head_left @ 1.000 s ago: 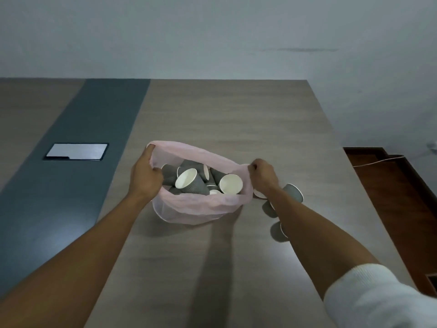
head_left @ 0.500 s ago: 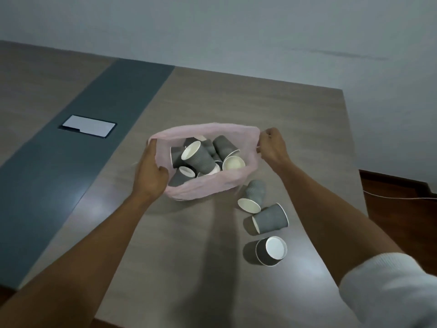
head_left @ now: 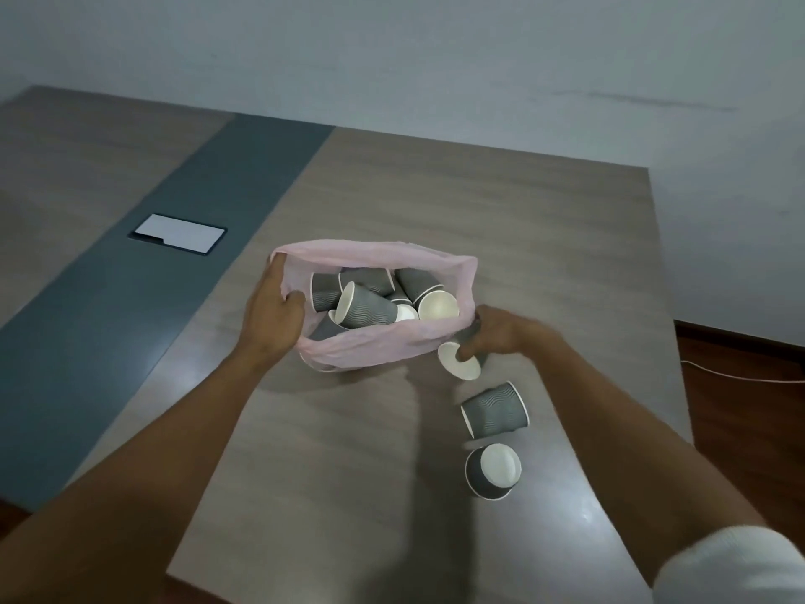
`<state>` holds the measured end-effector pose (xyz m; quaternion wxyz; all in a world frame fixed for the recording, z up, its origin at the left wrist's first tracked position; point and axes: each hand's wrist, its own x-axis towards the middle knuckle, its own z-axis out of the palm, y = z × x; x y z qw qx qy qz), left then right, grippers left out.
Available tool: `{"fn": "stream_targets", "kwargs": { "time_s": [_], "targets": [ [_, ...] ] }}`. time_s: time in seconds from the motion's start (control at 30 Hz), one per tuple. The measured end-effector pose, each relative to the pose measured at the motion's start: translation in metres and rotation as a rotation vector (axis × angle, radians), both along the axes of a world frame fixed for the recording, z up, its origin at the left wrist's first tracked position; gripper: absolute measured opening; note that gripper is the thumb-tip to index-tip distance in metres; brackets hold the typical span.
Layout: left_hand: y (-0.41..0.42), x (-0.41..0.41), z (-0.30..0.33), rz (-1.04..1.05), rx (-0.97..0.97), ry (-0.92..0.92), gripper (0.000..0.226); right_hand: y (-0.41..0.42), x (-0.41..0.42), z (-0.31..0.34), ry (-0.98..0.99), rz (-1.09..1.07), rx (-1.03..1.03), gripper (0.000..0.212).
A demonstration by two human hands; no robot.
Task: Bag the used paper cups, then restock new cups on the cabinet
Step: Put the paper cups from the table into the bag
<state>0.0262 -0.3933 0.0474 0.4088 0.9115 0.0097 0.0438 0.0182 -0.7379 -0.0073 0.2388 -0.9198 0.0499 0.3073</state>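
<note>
A pink plastic bag lies open on the wooden table, with several grey paper cups inside. My left hand grips the bag's left rim and holds it open. My right hand curls round a grey cup lying on its side just right of the bag, its white inside facing me. Two more grey cups sit nearer me on the right: one on its side, one tilted with its white inside showing.
A dark grey strip runs along the table with a white-lidded panel set in it. The table's right edge drops to a brown floor with a thin cable. A pale wall stands behind.
My right hand has let go of the bag's right rim and come down onto the nearest loose cup. The left hand keeps its hold on the bag.
</note>
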Motion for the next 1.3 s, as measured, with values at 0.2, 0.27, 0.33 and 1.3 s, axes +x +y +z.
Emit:
{"fn": "stream_targets", "kwargs": {
  "time_s": [0.2,0.27,0.33,1.3],
  "targets": [
    [-0.002,-0.003,0.008,-0.010,-0.054,0.011,0.056,0.003,0.038,0.112,-0.062,-0.048,0.416,0.065],
    [-0.001,-0.002,0.007,-0.022,-0.066,0.004,0.058,0.030,0.040,0.109,-0.065,-0.158,0.793,0.042],
    [-0.003,-0.004,0.009,-0.051,-0.053,-0.020,0.059,0.052,0.044,0.082,0.031,-0.249,0.960,0.036],
    [-0.009,0.007,-0.003,-0.288,-0.143,-0.055,0.094,0.008,-0.052,0.015,0.038,-0.601,-0.087,0.022]
  ]
}}
